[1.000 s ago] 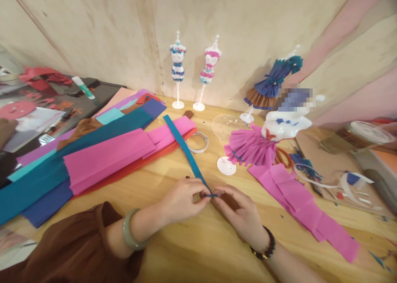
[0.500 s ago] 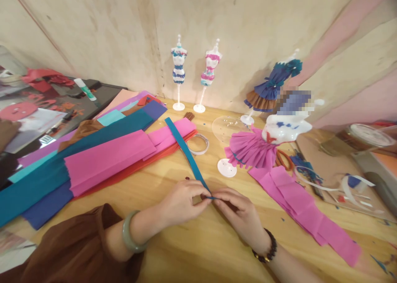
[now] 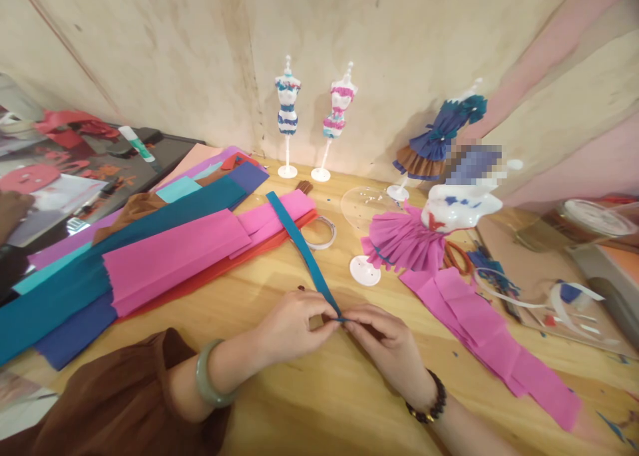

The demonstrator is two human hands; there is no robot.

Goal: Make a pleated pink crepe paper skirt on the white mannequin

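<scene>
Both hands pinch the near end of a narrow teal crepe paper strip (image 3: 302, 246). My left hand (image 3: 299, 323) holds it between thumb and fingertips, and my right hand (image 3: 382, 339) grips it from the other side, the fingertips almost touching. The strip runs up and away to the left, its far end over the stacked paper. To the right of the hands, a small white mannequin (image 3: 462, 210) lies tilted in a pleated pink paper skirt (image 3: 409, 239), its round base toward me. A pink paper strip (image 3: 494, 329) stretches out below the skirt.
Teal (image 3: 164, 236) and pink crepe paper (image 3: 174, 256) lie stacked on the left, beside a roll of tape (image 3: 319, 233). Two mannequins (image 3: 287, 113) stand by the wall, near a dressed one (image 3: 439, 136). A glue stick (image 3: 136, 144) lies far left; a jar (image 3: 574, 223) stands right.
Little differs. Both hands keep their pinch on the teal strip, which has shifted very slightly. At the far left edge, a dark hand has moved a little.
</scene>
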